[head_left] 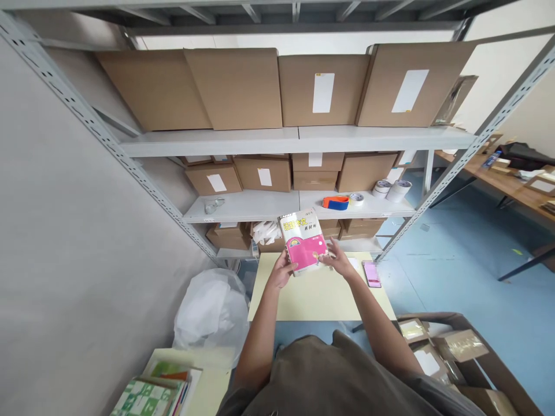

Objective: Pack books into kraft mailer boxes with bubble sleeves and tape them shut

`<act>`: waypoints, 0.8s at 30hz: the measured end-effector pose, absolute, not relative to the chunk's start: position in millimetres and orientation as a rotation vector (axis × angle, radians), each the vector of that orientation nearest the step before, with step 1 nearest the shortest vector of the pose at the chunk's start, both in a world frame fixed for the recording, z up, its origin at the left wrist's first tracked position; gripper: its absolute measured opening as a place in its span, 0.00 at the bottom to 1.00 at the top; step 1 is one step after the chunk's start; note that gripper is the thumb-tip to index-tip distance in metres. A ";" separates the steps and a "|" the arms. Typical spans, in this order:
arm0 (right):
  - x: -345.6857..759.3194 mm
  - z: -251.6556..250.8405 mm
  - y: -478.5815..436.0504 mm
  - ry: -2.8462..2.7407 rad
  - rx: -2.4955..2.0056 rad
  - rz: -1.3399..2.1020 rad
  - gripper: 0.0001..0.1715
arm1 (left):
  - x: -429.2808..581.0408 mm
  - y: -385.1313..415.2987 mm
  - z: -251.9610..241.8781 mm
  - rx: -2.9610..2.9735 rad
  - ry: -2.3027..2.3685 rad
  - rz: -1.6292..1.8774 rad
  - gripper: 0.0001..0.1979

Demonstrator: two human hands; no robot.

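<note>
A book (304,240) with a white and pink cover and yellow lettering is held up, slightly tilted, over the pale yellow table (321,300). My left hand (282,270) grips its lower left corner, with the thumb on the front cover. At the lower right edge, my right hand (338,258) has its thumb against the cover and its other fingers raised apart behind the edge. On the table's right side lies a phone (372,274) with a pinkish screen. A white item partly shows beside my right wrist.
Metal shelving (260,141) with cardboard boxes (236,86) stands ahead. Its middle shelf bears an orange and blue item (335,203) and tape rolls (398,190). A large carton of parcels (485,370) is at lower right, books (147,397) at lower left, a white plastic bag (210,312) left.
</note>
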State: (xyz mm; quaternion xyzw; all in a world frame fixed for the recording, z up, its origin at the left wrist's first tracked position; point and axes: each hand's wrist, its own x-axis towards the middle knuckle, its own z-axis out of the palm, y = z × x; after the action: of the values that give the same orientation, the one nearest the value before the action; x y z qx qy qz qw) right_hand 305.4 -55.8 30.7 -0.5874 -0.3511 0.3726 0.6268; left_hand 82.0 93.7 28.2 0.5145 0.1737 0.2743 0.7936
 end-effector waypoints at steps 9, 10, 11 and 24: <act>304.2 18.2 -69.9 -0.646 -1.148 1.232 0.36 | 57.0 114.4 7.8 1.170 0.458 0.345 0.53; 303.3 10.9 -69.2 -0.617 -1.166 1.209 0.36 | 54.7 116.8 1.2 1.146 0.451 0.314 0.54; 302.7 2.9 -68.1 -0.586 -1.186 1.186 0.35 | 52.6 118.9 -6.6 1.118 0.445 0.289 0.54; 283.5 -169.2 -20.4 -0.218 -1.414 1.267 0.40 | 76.2 135.2 -159.7 1.015 0.835 0.284 0.53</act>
State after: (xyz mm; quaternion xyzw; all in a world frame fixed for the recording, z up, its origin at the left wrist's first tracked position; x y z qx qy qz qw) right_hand 283.5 -20.4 -169.2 -0.6041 -0.0933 0.5415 0.5772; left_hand 76.2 135.2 -159.7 0.4702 0.3870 0.1313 0.7822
